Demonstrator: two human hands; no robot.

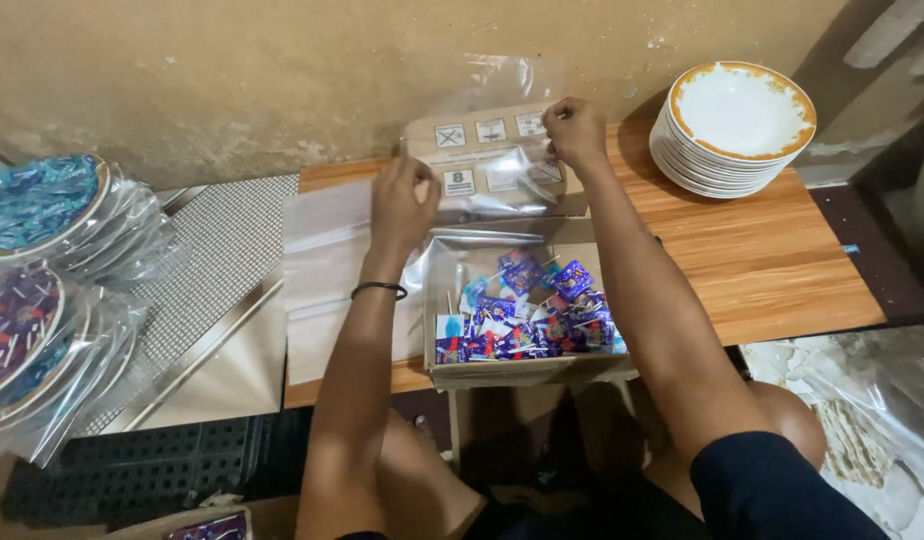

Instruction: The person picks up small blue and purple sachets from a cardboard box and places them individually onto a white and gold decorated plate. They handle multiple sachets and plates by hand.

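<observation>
A clear plastic bag stands upright above a cardboard box of blue-wrapped lollipops on the wooden bench. The left hand and right hand each pinch its edges in a closed grip. White plates stack nearby.

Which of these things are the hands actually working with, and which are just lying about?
In hand:
left hand
right hand
clear plastic bag
cardboard box
wrapped lollipops

Lying about:
stack of white plates
bagged plates
wooden table
</observation>
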